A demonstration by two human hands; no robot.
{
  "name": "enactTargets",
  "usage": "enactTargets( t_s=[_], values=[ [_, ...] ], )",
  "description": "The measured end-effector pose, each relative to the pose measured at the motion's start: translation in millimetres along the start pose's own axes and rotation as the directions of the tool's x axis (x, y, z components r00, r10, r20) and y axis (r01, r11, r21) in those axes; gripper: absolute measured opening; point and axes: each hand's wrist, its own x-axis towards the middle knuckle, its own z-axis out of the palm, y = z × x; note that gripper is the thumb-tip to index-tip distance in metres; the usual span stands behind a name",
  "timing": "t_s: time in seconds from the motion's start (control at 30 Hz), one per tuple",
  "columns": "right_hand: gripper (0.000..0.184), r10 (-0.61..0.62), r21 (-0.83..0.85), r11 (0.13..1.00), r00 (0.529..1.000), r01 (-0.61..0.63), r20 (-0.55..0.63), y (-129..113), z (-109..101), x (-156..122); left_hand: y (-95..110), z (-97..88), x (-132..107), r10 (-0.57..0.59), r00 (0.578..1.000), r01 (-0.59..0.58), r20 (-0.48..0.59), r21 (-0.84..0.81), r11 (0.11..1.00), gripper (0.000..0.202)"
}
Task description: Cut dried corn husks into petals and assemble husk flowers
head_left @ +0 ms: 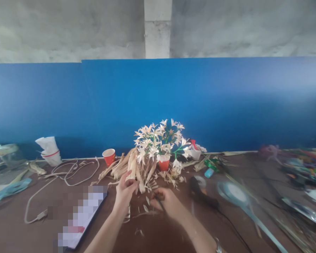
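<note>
Forearms (105, 230) cut off; thin dark tool (160, 203) blurred in right hand (169, 203)

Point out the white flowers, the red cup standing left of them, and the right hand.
White flowers (166, 147): head view, on a blossom near the middle.
Red cup (110, 160): head view, on its outer wall.
Right hand (170, 202): head view, on its back.
</note>
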Motion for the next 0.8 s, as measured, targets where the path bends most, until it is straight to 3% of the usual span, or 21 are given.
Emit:
enactTargets(
  t_s=[0.1, 0.2, 0.47, 0.7, 0.8],
  values=[
    [0.028, -0.155, 0.052, 0.986, 0.984, 0.160, -0.087, -0.1, 3.7, 2.6, 0.1, 8.8, -7.0, -0.001, 0.995, 0.009, 0.098, -0.084, 0.996, 0.068],
    [0.033, -0.215, 0.117, 0.965, 0.966, 0.233, -0.144, 0.2, 10.4, 4.9, -1.5, 18.7, -16.4, -0.071, 0.978, 0.101, 0.195, -0.148, 0.984, 0.063],
    [0.037, -0.131, 0.256, 0.948, 0.962, 0.192, -0.239, 1.7, 13.0, 8.3, -5.2, 24.0, -25.0, -0.168, 0.952, 0.197, 0.255, -0.090, 0.976, 0.052],
    [0.038, -0.145, 0.233, 0.944, 0.929, 0.233, -0.341, -4.4, 5.5, 2.8, -9.8, 18.3, -23.1, -0.255, 0.853, 0.331, 0.455, -0.096, 0.939, 0.024],
    [0.037, -0.140, 0.242, 0.943, 0.931, 0.229, -0.338, -5.9, 4.5, 1.3, -12.6, 19.1, -24.6, -0.262, 0.850, 0.342, 0.457, -0.101, 0.934, 0.022]
  ],
)
